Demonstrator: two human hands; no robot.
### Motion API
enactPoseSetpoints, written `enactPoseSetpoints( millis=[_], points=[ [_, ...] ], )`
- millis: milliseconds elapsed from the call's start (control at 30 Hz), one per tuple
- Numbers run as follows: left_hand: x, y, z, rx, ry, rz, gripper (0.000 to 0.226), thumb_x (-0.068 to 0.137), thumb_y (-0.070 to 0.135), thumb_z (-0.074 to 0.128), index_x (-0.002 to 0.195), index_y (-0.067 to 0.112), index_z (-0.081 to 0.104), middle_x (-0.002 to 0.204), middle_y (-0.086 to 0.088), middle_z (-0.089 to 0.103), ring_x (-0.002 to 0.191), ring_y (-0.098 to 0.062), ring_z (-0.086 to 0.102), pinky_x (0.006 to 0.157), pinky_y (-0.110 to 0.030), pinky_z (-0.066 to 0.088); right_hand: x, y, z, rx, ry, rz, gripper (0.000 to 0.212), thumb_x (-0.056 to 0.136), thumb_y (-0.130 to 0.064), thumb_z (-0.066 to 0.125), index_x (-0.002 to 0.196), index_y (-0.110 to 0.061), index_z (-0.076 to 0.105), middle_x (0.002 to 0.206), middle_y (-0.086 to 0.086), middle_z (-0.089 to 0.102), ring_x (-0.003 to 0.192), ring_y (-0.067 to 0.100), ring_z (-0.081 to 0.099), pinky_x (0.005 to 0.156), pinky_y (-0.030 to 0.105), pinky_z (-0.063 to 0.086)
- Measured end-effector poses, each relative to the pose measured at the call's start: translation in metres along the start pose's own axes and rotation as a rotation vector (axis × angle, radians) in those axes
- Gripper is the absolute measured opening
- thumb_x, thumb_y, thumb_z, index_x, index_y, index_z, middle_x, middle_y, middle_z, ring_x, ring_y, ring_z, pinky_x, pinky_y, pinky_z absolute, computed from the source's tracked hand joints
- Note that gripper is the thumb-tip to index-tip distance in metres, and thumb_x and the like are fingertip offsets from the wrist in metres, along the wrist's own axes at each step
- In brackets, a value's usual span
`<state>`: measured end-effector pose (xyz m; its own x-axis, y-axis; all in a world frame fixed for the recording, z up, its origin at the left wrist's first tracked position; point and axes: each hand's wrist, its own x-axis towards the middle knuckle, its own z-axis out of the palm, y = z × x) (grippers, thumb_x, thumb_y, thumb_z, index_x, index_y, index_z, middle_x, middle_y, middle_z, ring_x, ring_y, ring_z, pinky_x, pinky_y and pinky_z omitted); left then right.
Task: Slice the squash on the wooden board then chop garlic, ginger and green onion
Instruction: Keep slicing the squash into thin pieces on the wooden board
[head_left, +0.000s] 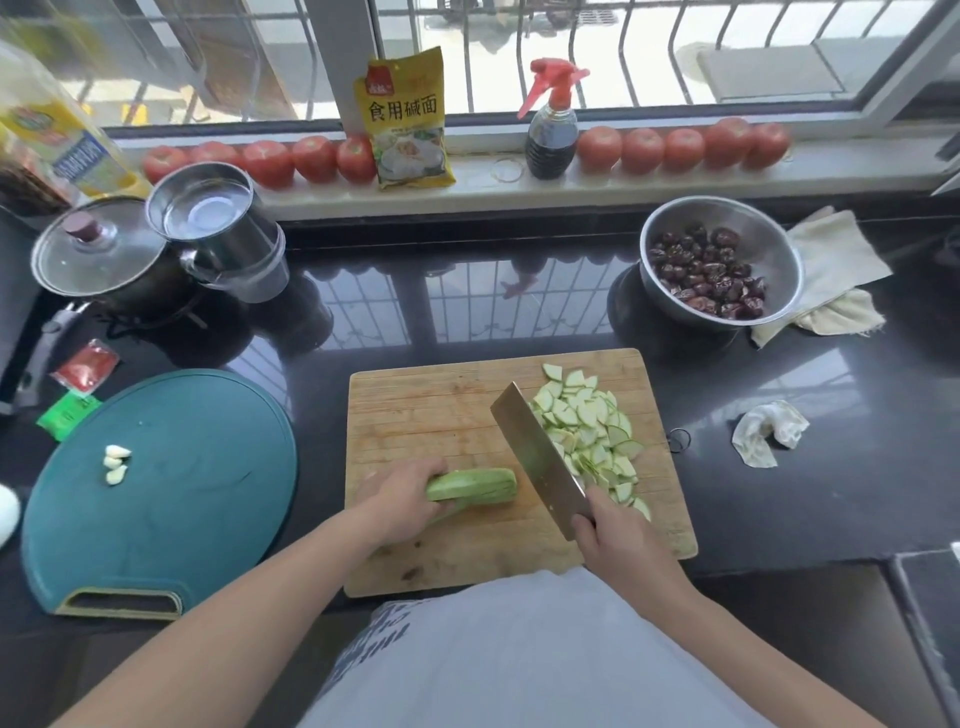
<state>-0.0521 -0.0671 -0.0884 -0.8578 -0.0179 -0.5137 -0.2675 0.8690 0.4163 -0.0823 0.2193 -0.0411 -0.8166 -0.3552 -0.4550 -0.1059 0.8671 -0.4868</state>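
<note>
Glossy black stone countertop (467, 306) mirroring the barred window (519, 52) at the far side — bright daylight outside; pale stone windowsill (649, 179) running left to right beneath.

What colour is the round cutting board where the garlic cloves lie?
Dark teal, with a pale green handle edge; the head view shows the round cutting board and garlic cloves best.

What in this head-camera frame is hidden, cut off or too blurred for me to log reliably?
- Cleaver handle: covered by the right hand.
- Squash piece, near end: under the left hand; its fingers cannot be made out.
- Oil bottle: cut off by the left edge, label blurred.
- Ginger and green onion: not seen anywhere in view.
- Garlic cloves on the green board: too small to tell whether peeled.
</note>
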Motion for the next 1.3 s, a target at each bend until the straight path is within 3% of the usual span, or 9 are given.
enactPoseSetpoints(
  millis=[133, 333, 400, 533, 633, 800, 933, 1200, 1300],
  points=[
    [-0.001, 0.003, -0.002, 0.038, -0.006, 0.02, 0.025, 0.09, 0.051, 0.066, 0.082, 0.043, 0.043, 0.099, 0.014, 0.056, 0.091, -0.018, 0.054, 0.084, -0.043, 0.048, -0.001, 0.002, 0.003, 0.003, 0.007, 0.006, 0.03, 0.096, -0.024, 0.045, 0.072, -0.027, 0.027, 0.057, 0.0, 0.047, 0.054, 0.021, 0.044, 0.051, 0.036, 0.03],
    [0.014, 0.0, -0.014, 0.01, -0.139, -0.074, 0.034, 0.085, 0.056, 0.068, 0.105, 0.038, 0.047, 0.104, 0.014, 0.057, 0.09, -0.012, 0.056, 0.074, -0.035, 0.048, -0.006, 0.005, 0.0, -0.002, 0.013, -0.044, 0.029, 0.096, -0.023, 0.045, 0.074, -0.031, 0.028, 0.056, -0.003, 0.043, 0.049, 0.016, 0.037, 0.047, 0.032, 0.026],
    [0.018, -0.003, -0.019, 0.032, -0.155, -0.03, 0.029, 0.088, 0.058, 0.065, 0.101, 0.039, 0.048, 0.103, 0.013, 0.056, 0.09, -0.011, 0.054, 0.075, -0.034, 0.047, -0.009, 0.01, -0.007, -0.028, 0.026, -0.101, 0.028, 0.096, -0.025, 0.046, 0.075, -0.029, 0.028, 0.056, -0.005, 0.042, 0.05, 0.014, 0.037, 0.046, 0.032, 0.027],
    [0.017, -0.01, -0.022, 0.363, 0.026, 0.202, 0.036, 0.093, 0.067, 0.049, 0.104, 0.037, 0.066, 0.115, 0.012, 0.051, 0.101, -0.015, 0.041, 0.088, -0.039, 0.041, -0.011, 0.026, -0.038, -0.347, 0.071, -0.241, 0.023, 0.097, -0.033, 0.05, 0.081, -0.026, 0.035, 0.06, -0.005, 0.047, 0.055, 0.02, 0.044, 0.047, 0.037, 0.033],
    [0.012, -0.012, -0.01, 0.408, 0.136, 0.306, 0.041, 0.099, 0.058, 0.044, 0.113, 0.029, 0.068, 0.118, 0.009, 0.057, 0.104, -0.016, 0.048, 0.087, -0.037, 0.043, -0.007, 0.03, -0.061, -0.525, 0.131, -0.396, 0.017, 0.095, -0.035, 0.056, 0.083, -0.026, 0.05, 0.056, -0.008, 0.045, 0.049, 0.022, 0.045, 0.043, 0.033, 0.035],
    [-0.002, -0.012, 0.007, 0.337, 0.298, 0.324, 0.03, 0.104, 0.039, 0.047, 0.115, 0.021, 0.069, 0.106, 0.004, 0.061, 0.095, -0.018, 0.054, 0.077, -0.036, 0.045, 0.006, 0.03, -0.082, -0.648, 0.101, -0.489, 0.018, 0.097, -0.037, 0.052, 0.086, -0.025, 0.057, 0.063, -0.008, 0.05, 0.055, 0.021, 0.049, 0.048, 0.034, 0.041],
    [-0.01, -0.007, 0.016, 0.283, 0.377, 0.28, 0.02, 0.102, 0.031, 0.055, 0.116, 0.021, 0.065, 0.104, 0.004, 0.065, 0.093, -0.02, 0.059, 0.079, -0.036, 0.05, 0.02, 0.025, -0.089, -0.694, 0.049, -0.564, 0.018, 0.099, -0.035, 0.05, 0.088, -0.024, 0.059, 0.069, -0.008, 0.053, 0.058, 0.021, 0.053, 0.05, 0.035, 0.044],
    [-0.011, -0.007, 0.019, 0.178, 0.382, 0.223, 0.016, 0.102, 0.032, 0.053, 0.112, 0.024, 0.063, 0.107, 0.008, 0.063, 0.099, -0.018, 0.054, 0.087, -0.035, 0.045, 0.045, 0.017, -0.092, -0.786, -0.005, -0.615, 0.021, 0.101, -0.04, 0.045, 0.084, -0.029, 0.051, 0.064, -0.008, 0.05, 0.053, 0.016, 0.048, 0.049, 0.033, 0.046],
    [-0.011, -0.007, 0.018, 0.155, 0.382, 0.212, 0.017, 0.102, 0.032, 0.055, 0.113, 0.023, 0.064, 0.108, 0.007, 0.064, 0.099, -0.019, 0.055, 0.087, -0.037, 0.046, 0.05, 0.015, -0.092, -0.827, 0.0, -0.643, 0.019, 0.099, -0.039, 0.048, 0.084, -0.03, 0.054, 0.06, -0.009, 0.047, 0.048, 0.013, 0.045, 0.043, 0.027, 0.038]
  ],
)
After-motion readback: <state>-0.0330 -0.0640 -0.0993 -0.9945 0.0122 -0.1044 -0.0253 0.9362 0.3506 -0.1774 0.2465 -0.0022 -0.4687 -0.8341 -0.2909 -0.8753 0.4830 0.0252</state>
